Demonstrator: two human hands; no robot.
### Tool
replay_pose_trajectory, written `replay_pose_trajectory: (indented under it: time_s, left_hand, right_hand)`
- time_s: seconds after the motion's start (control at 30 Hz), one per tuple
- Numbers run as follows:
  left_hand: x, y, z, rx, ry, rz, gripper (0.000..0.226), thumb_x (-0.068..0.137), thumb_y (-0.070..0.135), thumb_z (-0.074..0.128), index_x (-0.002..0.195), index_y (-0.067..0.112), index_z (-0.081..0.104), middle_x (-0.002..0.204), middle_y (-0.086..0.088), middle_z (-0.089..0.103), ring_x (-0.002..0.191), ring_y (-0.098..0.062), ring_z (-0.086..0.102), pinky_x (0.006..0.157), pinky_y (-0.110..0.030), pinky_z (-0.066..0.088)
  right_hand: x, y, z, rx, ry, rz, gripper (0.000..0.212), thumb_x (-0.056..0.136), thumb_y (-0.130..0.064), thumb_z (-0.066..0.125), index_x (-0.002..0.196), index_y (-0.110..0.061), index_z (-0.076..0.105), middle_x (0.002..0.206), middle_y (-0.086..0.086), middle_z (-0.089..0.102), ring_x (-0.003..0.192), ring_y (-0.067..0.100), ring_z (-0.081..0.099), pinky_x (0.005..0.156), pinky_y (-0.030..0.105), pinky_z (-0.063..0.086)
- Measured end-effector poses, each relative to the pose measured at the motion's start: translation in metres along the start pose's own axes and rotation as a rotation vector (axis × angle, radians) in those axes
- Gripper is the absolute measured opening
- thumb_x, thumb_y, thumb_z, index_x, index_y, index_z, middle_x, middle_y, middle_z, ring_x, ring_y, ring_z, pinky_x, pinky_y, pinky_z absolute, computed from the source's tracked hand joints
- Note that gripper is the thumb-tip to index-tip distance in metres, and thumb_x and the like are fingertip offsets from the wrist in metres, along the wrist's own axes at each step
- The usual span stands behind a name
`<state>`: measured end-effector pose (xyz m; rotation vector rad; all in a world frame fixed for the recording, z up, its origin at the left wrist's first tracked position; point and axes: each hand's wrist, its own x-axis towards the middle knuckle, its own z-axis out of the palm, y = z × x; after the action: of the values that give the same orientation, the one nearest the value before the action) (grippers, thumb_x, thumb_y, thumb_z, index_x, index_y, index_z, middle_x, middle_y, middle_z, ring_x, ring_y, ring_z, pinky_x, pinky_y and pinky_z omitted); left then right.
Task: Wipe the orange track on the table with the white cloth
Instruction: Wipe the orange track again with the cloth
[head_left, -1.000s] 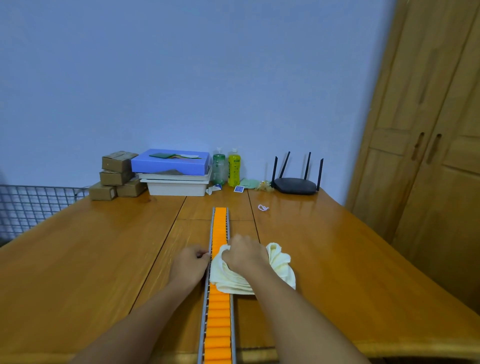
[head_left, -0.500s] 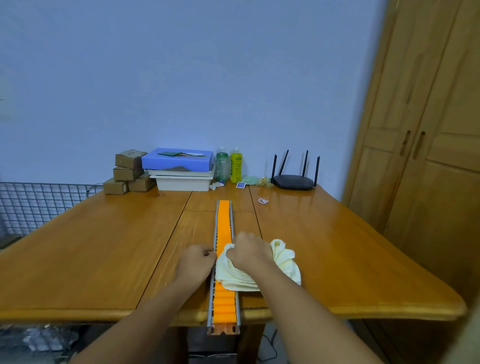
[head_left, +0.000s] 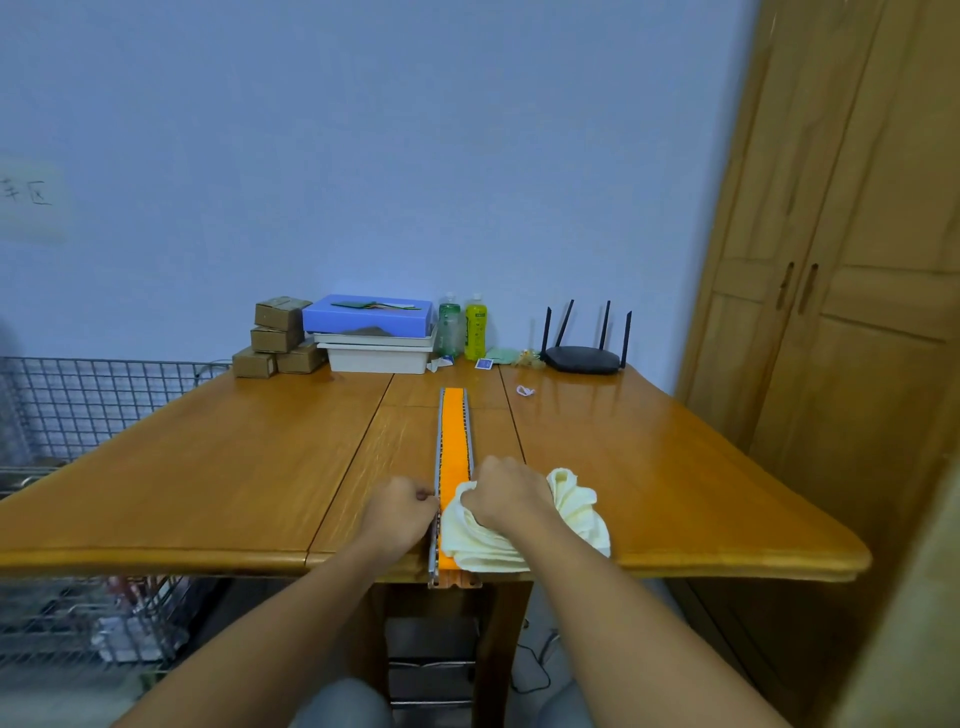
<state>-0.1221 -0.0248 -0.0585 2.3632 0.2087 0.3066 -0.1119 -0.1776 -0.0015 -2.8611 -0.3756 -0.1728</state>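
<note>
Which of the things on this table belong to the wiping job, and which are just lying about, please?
In use: orange track, white cloth, left hand, right hand.
Lying about: router, two bottles, blue box, cardboard boxes.

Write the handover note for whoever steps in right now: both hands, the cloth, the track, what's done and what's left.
Left hand: closed, pressed against the left rail of the orange track, steadying it.
Right hand: bunched on the white cloth, pressing it onto the track's near end, by the table edge.
Track runs lengthwise down the table's middle; its near end juts over the edge.
Done: cannot tell how much is already wiped.
Left: the exposed far stretch may still need wiping.
</note>
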Motion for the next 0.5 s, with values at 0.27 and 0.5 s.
replay_pose_trajectory:
  time_s: [0.27,0.5]
  left_hand:
    - [-0.033,0.008,-0.003,0.001,0.015,-0.001,0.021,0.101,0.018,0.056,0.107,0.013,0.076,0.094,-0.006,0.075,0.085,-0.018,0.068,0.065,-0.026,0.048]
    - [-0.058,0.009,-0.007,0.021,0.005,-0.004,0.025,0.099,0.017,0.057,0.078,0.022,0.069,0.075,0.001,0.067,0.071,-0.012,0.061,0.061,-0.025,0.045]
  right_hand:
    - [-0.036,-0.004,-0.004,-0.007,0.009,0.009,0.015,0.092,-0.03,0.06,0.091,-0.016,0.057,0.089,0.003,0.06,0.082,0.027,0.059,0.068,0.034,0.046]
    - [-0.065,-0.008,-0.008,-0.033,0.031,0.007,0.017,0.093,-0.031,0.059,0.102,-0.017,0.062,0.102,0.005,0.067,0.085,0.027,0.057,0.071,0.035,0.047]
